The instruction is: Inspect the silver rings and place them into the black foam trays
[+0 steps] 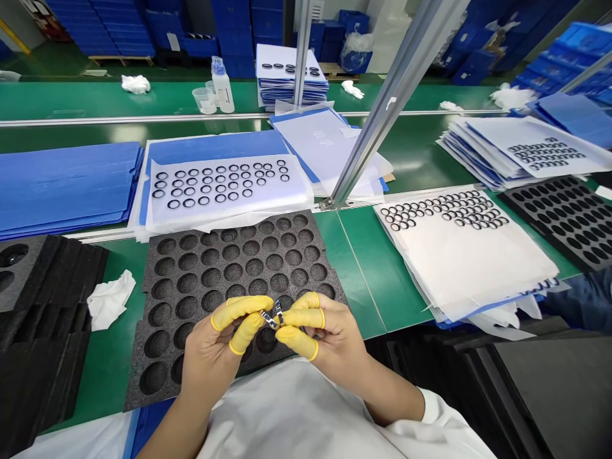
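Yellow finger cots cover the fingertips of my left hand [227, 338] and my right hand [318, 325]. My left thumb and fingers pinch a small shiny black-and-silver ring [268, 319]. A second such ring [278, 312] is pinched in my right fingers, tilted towards the first. The two rings meet or nearly meet at their lower ends; I cannot tell whether they touch. Both hands are above the near part of a dark grey foam tray [198, 264] with rows of round pockets. One dark round piece [266, 340] shows in a pocket just below my fingers.
Behind the tray, a white sheet [229, 207] carries rows of black rings. Stacked dark foam [62, 306] and a crumpled white cloth [111, 298] lie left. A slanted metal post [382, 121] rises at centre right. Another ring-covered sheet stack [473, 261] stands on the right.
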The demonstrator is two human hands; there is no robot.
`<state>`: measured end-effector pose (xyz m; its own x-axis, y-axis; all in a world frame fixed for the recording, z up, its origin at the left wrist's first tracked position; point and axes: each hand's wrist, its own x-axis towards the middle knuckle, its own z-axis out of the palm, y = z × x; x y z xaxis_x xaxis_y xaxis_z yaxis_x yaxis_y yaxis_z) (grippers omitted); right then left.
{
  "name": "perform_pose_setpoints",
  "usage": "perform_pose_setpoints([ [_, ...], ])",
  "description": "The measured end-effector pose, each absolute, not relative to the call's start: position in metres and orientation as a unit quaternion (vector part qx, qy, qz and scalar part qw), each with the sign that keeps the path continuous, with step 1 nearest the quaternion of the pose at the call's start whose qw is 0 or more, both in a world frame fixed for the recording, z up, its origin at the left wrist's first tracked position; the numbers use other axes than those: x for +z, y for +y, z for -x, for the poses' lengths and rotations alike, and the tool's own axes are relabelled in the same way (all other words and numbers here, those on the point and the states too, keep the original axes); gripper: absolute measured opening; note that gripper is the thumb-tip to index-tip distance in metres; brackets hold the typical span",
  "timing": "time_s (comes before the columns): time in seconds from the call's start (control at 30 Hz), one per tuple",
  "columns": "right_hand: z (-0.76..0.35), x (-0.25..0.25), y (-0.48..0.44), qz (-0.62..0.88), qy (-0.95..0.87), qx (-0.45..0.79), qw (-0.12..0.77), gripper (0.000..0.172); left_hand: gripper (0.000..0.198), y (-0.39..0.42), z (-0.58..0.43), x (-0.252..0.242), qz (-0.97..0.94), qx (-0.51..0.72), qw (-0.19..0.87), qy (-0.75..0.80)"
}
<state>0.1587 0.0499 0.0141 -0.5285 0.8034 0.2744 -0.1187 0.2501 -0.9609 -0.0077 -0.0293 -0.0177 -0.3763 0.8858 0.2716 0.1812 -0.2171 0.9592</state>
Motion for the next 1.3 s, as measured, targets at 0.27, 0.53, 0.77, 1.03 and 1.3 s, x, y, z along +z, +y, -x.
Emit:
perform_pose_setpoints([
  [0.27, -0.156, 0.019, 0.049, 0.260, -0.718, 0.501, 0.408, 0.017, 0.020, -0.028, 0.007, -0.022, -0.413, 0.625, 0.346, 0.565],
  [0.53, -0.160, 0.014, 0.057, 0.316, -0.635, 0.574, 0.410, 0.019, 0.020, -0.021, 0.005, -0.009, -0.264, 0.668, 0.495, 0.489],
  [0.77, -0.167, 0.007, 0.066, 0.392, -0.516, 0.681, 0.340, 0.037, 0.031, -0.012, 0.000, 0.004, -0.050, 0.658, 0.651, 0.376],
  [1.03, -0.160, 0.007, 0.068, 0.391, -0.414, 0.759, 0.316, 0.044, 0.044, -0.021, 0.007, -0.016, -0.241, 0.636, 0.508, 0.529],
  [1.3, -0.172, -0.007, 0.067, 0.423, -0.448, 0.717, 0.325, 0.031, 0.018, -0.072, 0.047, -0.083, -0.469, 0.490, 0.268, 0.684],
])
